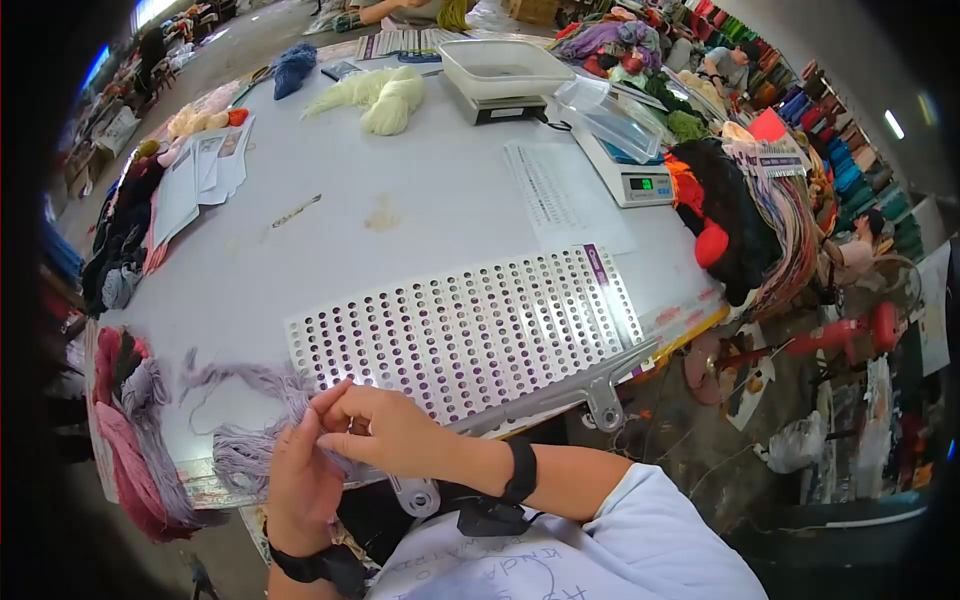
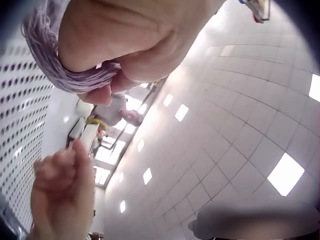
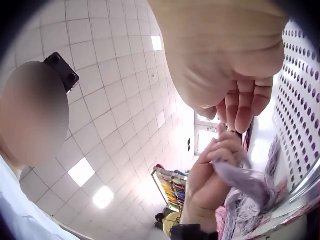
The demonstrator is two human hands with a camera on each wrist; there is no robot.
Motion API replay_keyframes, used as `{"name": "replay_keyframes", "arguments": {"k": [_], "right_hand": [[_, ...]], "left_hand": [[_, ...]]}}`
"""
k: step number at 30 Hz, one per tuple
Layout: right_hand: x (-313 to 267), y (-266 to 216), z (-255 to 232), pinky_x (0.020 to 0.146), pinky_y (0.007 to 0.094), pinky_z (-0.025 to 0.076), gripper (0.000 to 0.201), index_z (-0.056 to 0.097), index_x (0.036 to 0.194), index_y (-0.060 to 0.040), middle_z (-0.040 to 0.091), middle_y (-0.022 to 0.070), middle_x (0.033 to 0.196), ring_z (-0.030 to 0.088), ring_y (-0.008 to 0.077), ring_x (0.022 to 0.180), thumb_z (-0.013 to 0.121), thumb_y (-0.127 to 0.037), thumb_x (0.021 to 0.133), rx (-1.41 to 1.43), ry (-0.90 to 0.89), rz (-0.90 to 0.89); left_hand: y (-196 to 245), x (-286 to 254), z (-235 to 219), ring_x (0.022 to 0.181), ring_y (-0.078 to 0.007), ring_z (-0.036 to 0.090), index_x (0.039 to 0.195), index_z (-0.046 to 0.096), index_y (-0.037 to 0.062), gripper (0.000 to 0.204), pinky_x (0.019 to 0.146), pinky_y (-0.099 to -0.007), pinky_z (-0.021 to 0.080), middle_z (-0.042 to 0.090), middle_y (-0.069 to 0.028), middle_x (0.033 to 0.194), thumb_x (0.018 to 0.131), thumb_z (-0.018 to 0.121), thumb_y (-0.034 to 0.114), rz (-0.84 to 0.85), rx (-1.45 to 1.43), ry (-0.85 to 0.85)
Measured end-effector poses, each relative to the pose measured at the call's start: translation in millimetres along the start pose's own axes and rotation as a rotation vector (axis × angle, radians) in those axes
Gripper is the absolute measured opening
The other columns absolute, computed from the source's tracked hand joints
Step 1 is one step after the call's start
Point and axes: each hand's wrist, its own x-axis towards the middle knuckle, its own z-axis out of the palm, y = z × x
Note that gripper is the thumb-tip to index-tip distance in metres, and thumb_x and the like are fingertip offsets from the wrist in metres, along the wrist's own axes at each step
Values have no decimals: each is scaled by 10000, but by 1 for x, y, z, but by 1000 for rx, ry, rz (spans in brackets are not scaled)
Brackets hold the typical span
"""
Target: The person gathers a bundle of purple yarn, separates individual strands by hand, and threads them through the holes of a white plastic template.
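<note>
Lavender yarn [image 2: 60, 75] loops round the fingers of my left hand [image 1: 303, 485], which grips it near the table's front edge. More of the lavender yarn [image 1: 240, 455] lies in a loose bundle beside that hand, with a strand trailing behind. My right hand [image 1: 385, 432] is close in front of the left fingertips. Its fingers [image 3: 243, 107] are bent inward in the right wrist view, and I cannot tell whether they pinch a thin strand. Beyond both hands lies a white board [image 1: 450, 345] with rows of round holes.
A metal clip [image 1: 570, 388] runs along the board's front edge. Pink and lavender skeins [image 1: 135, 455] hang over the left corner. Farther back are pale yellow yarn [image 1: 390, 100], a plastic tub [image 1: 505, 65] on a scale, another scale [image 1: 645, 187] and dark yarn [image 1: 715, 190].
</note>
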Motion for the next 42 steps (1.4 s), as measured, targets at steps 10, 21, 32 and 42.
{"name": "replay_keyframes", "arguments": {"k": [10, 21, 32, 42], "right_hand": [[7, 17, 2, 587, 255, 420, 148, 585, 815, 6, 572, 30, 718, 512, 96, 648, 578, -138, 854, 223, -88, 138], [13, 4, 4, 702, 235, 457, 156, 553, 974, 13, 599, 49, 804, 558, 90, 724, 529, -122, 899, 468, -225, 409], [10, -10, 3, 772, 235, 463, 239, 549, 1076, 41, 611, 57, 853, 556, 89, 759, 502, -19, 849, 484, -210, 396], [12, -21, 10, 542, 220, 342, 193, 624, 878, 27, 448, -43, 591, 392, 46, 556, 666, -128, 770, -73, -198, 440]], "left_hand": [[0, 1, -10, 981, -194, 557, 1130, 532, -73, 338, 863, -325, 436, 583, -135, 1066, 944, 419, 186, 49, -46, 45], [9, -6, -37, 791, -125, 555, 1180, 522, -40, 351, 683, -270, 460, 589, -43, 874, 894, 549, 161, 23, -29, 43], [16, -7, -42, 844, -131, 578, 1185, 522, -32, 390, 661, -268, 492, 603, -57, 949, 856, 570, 171, -15, -79, 38], [14, -9, -31, 976, -194, 581, 1216, 480, -64, 416, 850, -340, 472, 554, -133, 1165, 895, 477, 200, -57, -119, 11]]}}
